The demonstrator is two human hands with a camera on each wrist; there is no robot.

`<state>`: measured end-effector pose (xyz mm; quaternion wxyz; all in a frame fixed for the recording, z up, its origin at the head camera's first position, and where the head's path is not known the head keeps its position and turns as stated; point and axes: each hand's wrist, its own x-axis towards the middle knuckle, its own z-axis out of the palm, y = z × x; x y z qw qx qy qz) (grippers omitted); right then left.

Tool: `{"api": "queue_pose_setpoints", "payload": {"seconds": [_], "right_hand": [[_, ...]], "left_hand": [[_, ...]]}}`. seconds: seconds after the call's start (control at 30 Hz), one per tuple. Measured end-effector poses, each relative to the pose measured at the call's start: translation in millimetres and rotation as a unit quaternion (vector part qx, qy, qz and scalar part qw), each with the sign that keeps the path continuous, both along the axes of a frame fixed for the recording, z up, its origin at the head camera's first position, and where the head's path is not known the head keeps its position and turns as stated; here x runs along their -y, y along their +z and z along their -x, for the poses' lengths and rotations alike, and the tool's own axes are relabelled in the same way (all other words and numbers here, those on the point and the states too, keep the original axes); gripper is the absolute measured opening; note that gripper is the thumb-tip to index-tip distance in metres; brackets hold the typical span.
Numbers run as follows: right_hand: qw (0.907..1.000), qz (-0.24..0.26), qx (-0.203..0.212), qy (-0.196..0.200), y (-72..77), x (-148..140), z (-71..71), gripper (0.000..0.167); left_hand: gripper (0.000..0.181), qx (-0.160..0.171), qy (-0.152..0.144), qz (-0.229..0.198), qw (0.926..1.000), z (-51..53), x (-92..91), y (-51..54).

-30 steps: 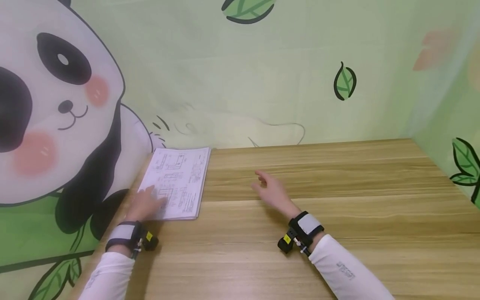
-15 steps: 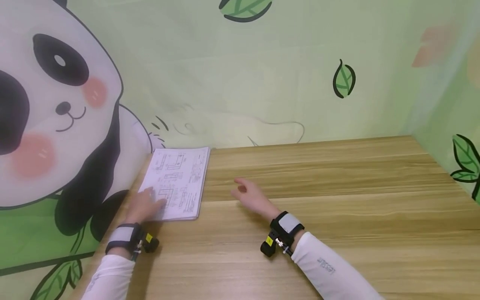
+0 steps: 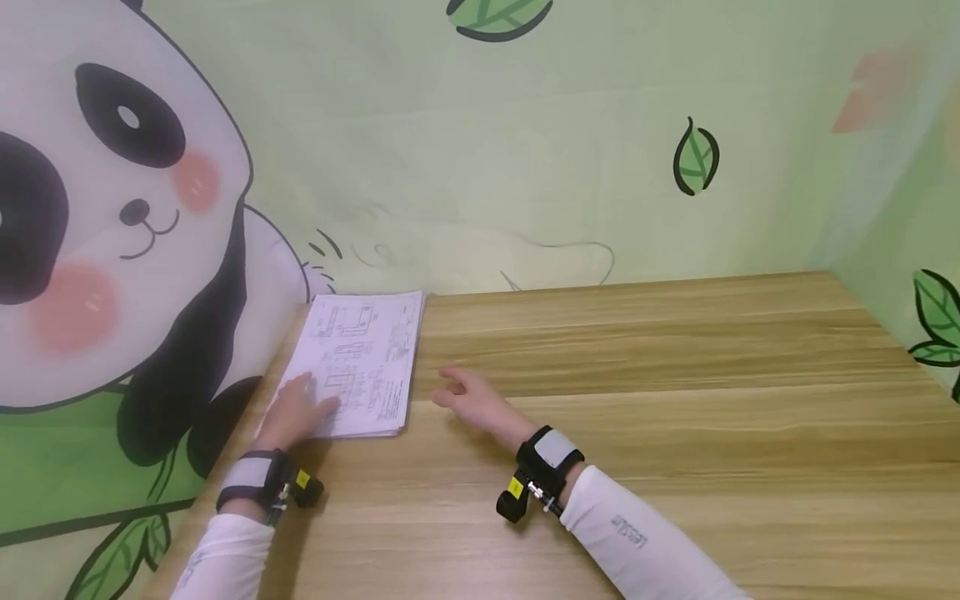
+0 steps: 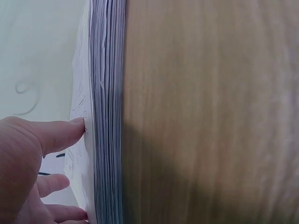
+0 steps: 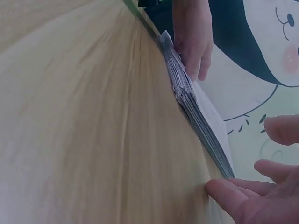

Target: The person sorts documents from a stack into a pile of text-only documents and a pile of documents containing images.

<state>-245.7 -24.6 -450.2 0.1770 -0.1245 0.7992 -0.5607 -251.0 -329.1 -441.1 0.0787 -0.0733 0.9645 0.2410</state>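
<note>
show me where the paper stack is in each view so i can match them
Head: paper stack left of centre.
Left wrist: stack edge-on, left of centre, running vertically.
Right wrist: stack slanting from upper centre to lower right.
Shared landmark: left hand, at the stack in all three.

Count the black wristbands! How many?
2. One black-and-grey fabric wristband is just behind the left grip, which touches the white printed paper stack; the other is just behind the right grip, to the stack's right.
</note>
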Motion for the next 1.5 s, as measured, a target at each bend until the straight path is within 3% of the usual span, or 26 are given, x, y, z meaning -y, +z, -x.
{"api": "queue_pose_setpoints", "payload": {"seconds": [0.13,0.23,0.4,0.53,0.7,0.83,0.97,1.1,1.3,1.5], "right_hand": [[0.9997,0.019,0.013,0.0,-1.7,8,-0.9,0.059],[0.9949,0.077,0.065,-0.01,-2.7,13,0.2,0.061],[0.9663,0.192,0.166,-0.043,-2.9,20,5.0,0.068],[0.9515,0.23,0.195,-0.058,-3.3,25,9.9,0.065],[0.9417,0.26,0.204,-0.065,-6.0,28,14.7,0.05],[0.945,0.265,0.177,-0.075,-11.4,26,14.9,0.052],[0.9555,0.23,0.142,-0.118,-17.5,24,14.7,0.054],[0.958,0.201,0.125,-0.161,-19.1,18,13.4,0.053],[0.958,0.195,0.114,-0.177,-17.7,3,12.2,0.053],[0.9608,0.196,0.105,-0.166,-10.8,-23,13.7,0.051]], "left_hand": [[0.084,-0.005,0.002,-0.007,1.0,-2.1,-2.1,-1.1],[0.085,-0.013,-0.007,-0.012,0.9998,-3.5,-4.7,-2.1],[0.086,-0.011,-0.017,-0.025,0.9995,-5.8,-11.6,-3.5],[0.086,-0.006,-0.021,-0.031,0.9993,-8.0,-19.0,-3.3],[0.083,-0.008,-0.036,-0.031,0.9988,-10.7,-34.3,-0.3],[0.079,-0.011,-0.044,-0.03,0.9985,-16.0,-49.3,3.1],[0.074,-0.019,-0.052,-0.033,0.9979,-22.0,-59.2,6.2],[0.072,-0.022,-0.05,-0.047,0.9974,-22.0,-62.6,5.5],[0.078,-0.008,-0.004,-0.109,0.994,-18.2,-63.5,3.7],[0.086,-0.011,0.035,-0.174,0.984,-15.1,-67.8,4.8]]}}
